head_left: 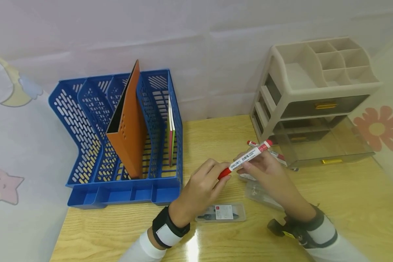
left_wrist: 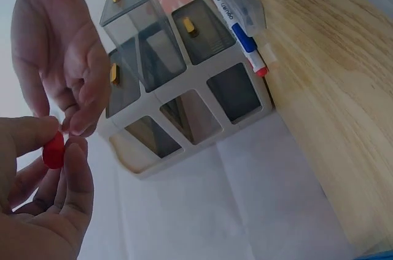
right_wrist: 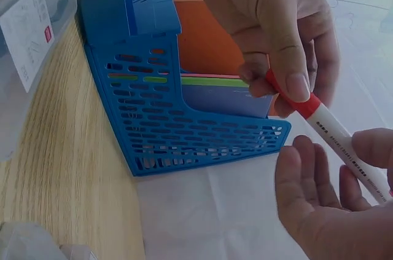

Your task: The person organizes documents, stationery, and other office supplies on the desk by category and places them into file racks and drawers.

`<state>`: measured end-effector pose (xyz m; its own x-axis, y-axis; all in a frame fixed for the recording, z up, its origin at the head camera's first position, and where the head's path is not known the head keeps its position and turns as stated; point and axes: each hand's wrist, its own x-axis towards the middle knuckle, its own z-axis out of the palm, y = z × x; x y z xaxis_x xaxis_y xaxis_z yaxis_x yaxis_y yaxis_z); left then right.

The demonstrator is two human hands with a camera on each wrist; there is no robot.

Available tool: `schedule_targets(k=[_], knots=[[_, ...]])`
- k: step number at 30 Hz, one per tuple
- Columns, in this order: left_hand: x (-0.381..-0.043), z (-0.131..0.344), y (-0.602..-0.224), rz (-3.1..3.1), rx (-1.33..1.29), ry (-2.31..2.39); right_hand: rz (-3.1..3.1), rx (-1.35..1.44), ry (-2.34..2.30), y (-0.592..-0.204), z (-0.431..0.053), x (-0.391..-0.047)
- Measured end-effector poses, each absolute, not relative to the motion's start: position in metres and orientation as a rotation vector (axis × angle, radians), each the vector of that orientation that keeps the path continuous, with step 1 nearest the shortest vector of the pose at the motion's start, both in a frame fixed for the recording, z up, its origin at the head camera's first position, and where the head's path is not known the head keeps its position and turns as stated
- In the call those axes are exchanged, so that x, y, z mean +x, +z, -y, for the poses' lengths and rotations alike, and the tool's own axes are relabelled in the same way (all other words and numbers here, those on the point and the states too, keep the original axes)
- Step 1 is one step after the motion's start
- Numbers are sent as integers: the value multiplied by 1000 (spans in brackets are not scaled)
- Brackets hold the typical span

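A red and white whiteboard marker (head_left: pixel 247 160) is held slantwise between both hands, above the table. My left hand (head_left: pixel 199 187) pinches its red cap (left_wrist: pixel 54 151) between thumb and fingers. My right hand (head_left: pixel 276 182) grips the white barrel, with the thumb lying along it in the right wrist view. Behind the right hand, partly hidden, another red-ended marker (head_left: pixel 280 157) lies by the drawer unit. In the left wrist view a blue-capped marker (left_wrist: pixel 244 39) shows beside clear cases. Under the right hand is a clear plastic case (head_left: pixel 260 193), partly covered.
On the left stands a blue file rack (head_left: pixel 124 189) holding an orange folder (head_left: pixel 131 127) and thin booklets (head_left: pixel 171 134). A beige drawer organizer (head_left: pixel 275 80) stands at right, its clear lower drawer (head_left: pixel 314 154) pulled out. A clear box (head_left: pixel 239 214) with a dark tool lies near the left wrist.
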<state>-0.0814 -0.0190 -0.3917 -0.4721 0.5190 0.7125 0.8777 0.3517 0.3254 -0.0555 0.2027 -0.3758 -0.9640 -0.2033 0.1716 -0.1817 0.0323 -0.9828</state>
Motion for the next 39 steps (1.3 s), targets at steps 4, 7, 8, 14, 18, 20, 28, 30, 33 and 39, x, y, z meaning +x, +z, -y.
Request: schedule_targets(k=[4, 7, 8, 14, 18, 20, 28, 30, 33, 39], knots=[[-80, 17, -394, 2120, -1233, -919, -2197, -415, -2199, -376, -202, -54], [-80, 16, -393, 2119, -1230, -875, -2148, -426, -2248, -375, -203, -54], [-80, 16, -393, 2118, -1227, -860, -2127, -429, -2265, -375, -203, -54], [-79, 19, -388, 2106, -1217, -786, -2091, -368, -2327, -368, -205, -51], [-78, 23, -387, 2102, -1235, -770, -2142, -325, -2351, -363, -213, -50], [-78, 25, -387, 2095, -1252, -768, -2170, -311, -2349, -361, -219, -48], [-79, 37, -390, 2127, -1339, -682, -2189, -258, -2418, -352, -255, -37], [-79, 41, -392, 2134, -1356, -645, -2253, -228, -2397, -349, -265, -36], [-79, 46, -395, 2141, -1383, -619, -2339, -173, -2347, -346, -281, -36], [-74, 56, -404, 2170, -1431, -593, -2409, -158, -2274, -342, -313, -39]])
